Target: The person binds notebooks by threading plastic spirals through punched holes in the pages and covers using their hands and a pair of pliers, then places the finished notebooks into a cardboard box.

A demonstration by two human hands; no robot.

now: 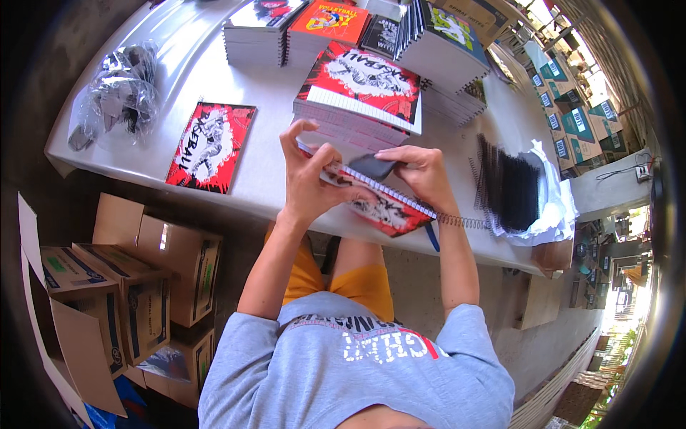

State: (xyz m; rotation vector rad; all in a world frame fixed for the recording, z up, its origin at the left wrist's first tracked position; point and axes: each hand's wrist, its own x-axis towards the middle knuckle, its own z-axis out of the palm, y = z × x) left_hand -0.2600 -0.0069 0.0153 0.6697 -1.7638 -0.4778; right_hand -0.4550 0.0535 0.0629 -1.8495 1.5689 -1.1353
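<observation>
My left hand [311,175] grips a red notebook [393,217] by its end, holding it tilted above the table's near edge. A row of white-edged holes runs along the notebook's upper edge. From that edge's right end, a dark spiral coil [463,222] sticks out past my right wrist. My right hand [423,175] is closed on a dark grey flat piece [373,166] over the bound edge; its exact kind is unclear. Just beyond my hands stands a stack of red notebooks [357,107]. Another red notebook [211,148] lies flat on the left.
Stacks of spiral notebooks [446,43] line the table's far side. A bundle of black coils [511,182] lies on white plastic at the right. Crumpled clear plastic [121,93] sits at the left. Cardboard boxes [143,293] stand below left. A blue pen-like stick [432,237] is near the front edge.
</observation>
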